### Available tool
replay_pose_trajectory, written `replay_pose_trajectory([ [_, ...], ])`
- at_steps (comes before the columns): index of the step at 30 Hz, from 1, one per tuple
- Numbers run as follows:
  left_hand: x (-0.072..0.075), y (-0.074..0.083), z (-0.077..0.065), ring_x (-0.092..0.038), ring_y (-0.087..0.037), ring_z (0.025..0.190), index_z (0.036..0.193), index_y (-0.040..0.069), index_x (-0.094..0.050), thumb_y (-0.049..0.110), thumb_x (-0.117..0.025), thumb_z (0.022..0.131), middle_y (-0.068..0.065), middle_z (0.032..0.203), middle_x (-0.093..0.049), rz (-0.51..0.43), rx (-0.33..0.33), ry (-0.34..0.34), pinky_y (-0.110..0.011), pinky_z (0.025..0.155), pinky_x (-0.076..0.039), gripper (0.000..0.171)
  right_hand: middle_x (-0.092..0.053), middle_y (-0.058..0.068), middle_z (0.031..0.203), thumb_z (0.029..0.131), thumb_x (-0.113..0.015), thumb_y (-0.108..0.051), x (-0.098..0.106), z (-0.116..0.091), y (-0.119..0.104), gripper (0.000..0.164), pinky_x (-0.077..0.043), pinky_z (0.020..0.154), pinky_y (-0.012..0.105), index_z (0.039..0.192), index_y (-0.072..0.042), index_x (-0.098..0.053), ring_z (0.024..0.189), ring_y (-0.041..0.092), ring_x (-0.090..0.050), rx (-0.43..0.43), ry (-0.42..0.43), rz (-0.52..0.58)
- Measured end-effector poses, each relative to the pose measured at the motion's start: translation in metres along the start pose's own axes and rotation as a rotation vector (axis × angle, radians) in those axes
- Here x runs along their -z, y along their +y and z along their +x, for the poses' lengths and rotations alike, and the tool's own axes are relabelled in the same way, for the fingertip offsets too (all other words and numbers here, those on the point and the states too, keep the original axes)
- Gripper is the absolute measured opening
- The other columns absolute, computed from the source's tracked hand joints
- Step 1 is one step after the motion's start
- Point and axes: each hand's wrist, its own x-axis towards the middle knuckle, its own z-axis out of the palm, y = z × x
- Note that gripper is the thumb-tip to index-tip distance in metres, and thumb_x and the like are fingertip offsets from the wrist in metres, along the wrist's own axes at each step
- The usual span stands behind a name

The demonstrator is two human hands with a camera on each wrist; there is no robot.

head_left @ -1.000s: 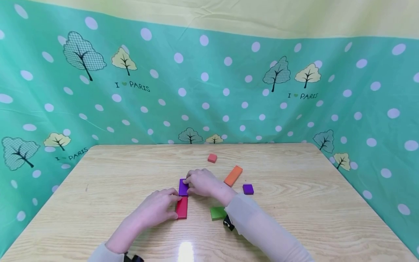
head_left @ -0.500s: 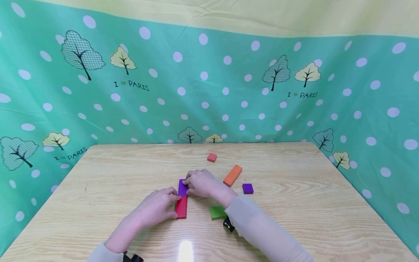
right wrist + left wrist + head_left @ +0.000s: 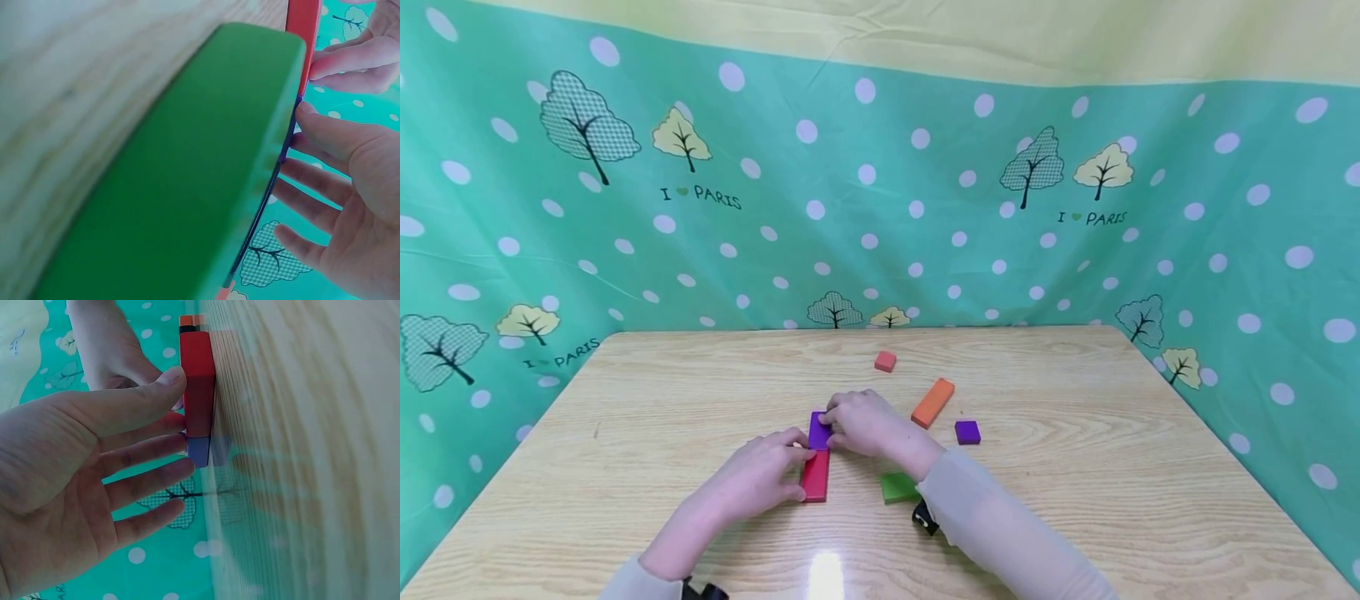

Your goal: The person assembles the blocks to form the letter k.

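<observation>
A red rectangular block [image 3: 816,481] lies flat on the table, end to end with a purple block [image 3: 818,431] just beyond it. My left hand [image 3: 754,477] holds the red block from its left side, thumb near the close end and index finger by the join. In the left wrist view, the thumb presses the edge of the red block [image 3: 200,387] while the other fingers extend loosely. My right hand [image 3: 865,423] pinches the purple block between thumb and index finger from the right, partly covering it. Its remaining fingers stretch out in the right wrist view.
Under the right forearm lies a green block [image 3: 897,487], large in the right wrist view. Farther right are an orange block [image 3: 933,403] and a small purple block [image 3: 967,432]. A small coral-red block [image 3: 886,361] sits toward the back. A patterned curtain [image 3: 880,200] hangs behind the table.
Both hands stay in nearly the same place on the red and purple blocks. Only a slight shift of the head view shows.
</observation>
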Motion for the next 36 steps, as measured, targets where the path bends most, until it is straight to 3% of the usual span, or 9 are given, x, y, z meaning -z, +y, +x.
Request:
replay_pose_trajectory([
  [4,0.000,-0.001,0.000,-0.057,-0.025,0.102,0.109,0.005,-0.066,0.026,-0.077,0.069,-0.003,0.112,-0.059,-0.009,-0.003,-0.009,-0.045,0.085,-0.048,0.047,-0.057,-0.004,0.122,0.085,-0.060,-0.038,-0.001,0.001,0.001,0.037,-0.043,0.094,0.034,0.120,-0.025,-0.060,0.111,0.014,-0.055,0.003,0.010,0.021],
  [14,0.001,-0.003,-0.001,-0.059,-0.024,0.101,0.109,0.005,-0.066,0.030,-0.075,0.071,-0.004,0.113,-0.060,-0.016,-0.021,-0.017,-0.042,0.086,-0.048,0.047,-0.063,-0.005,0.115,0.084,-0.063,-0.034,-0.004,-0.001,0.005,0.032,-0.045,0.092,0.033,0.113,-0.021,-0.065,0.106,0.012,-0.058,0.029,0.080,0.061],
  [21,-0.001,-0.002,0.002,-0.061,-0.019,0.092,0.099,0.007,-0.069,0.027,-0.073,0.073,0.000,0.102,-0.063,0.018,-0.038,0.039,-0.037,0.081,-0.050,0.033,-0.063,-0.005,0.114,0.085,-0.063,-0.032,-0.002,-0.004,0.008,0.030,-0.044,0.093,0.034,0.112,-0.020,-0.066,0.106,0.012,-0.058,0.052,0.093,0.074],
  [29,-0.003,0.000,0.006,-0.060,-0.018,0.092,0.108,0.006,-0.065,0.023,-0.075,0.072,0.000,0.102,-0.062,0.019,0.009,0.020,-0.037,0.079,-0.050,0.042,-0.061,-0.004,0.118,0.086,-0.062,-0.028,-0.002,-0.007,0.013,0.030,-0.042,0.096,0.033,0.115,-0.021,-0.064,0.110,0.013,-0.056,0.063,0.071,0.102],
  [36,-0.004,0.000,0.005,-0.059,-0.019,0.095,0.107,0.005,-0.066,0.022,-0.074,0.073,-0.001,0.106,-0.060,0.020,0.014,0.015,-0.040,0.079,-0.049,0.039,-0.062,-0.003,0.117,0.086,-0.062,-0.027,0.002,-0.010,0.021,0.029,-0.043,0.096,0.035,0.114,-0.019,-0.064,0.109,0.014,-0.056,0.080,0.088,0.085],
])
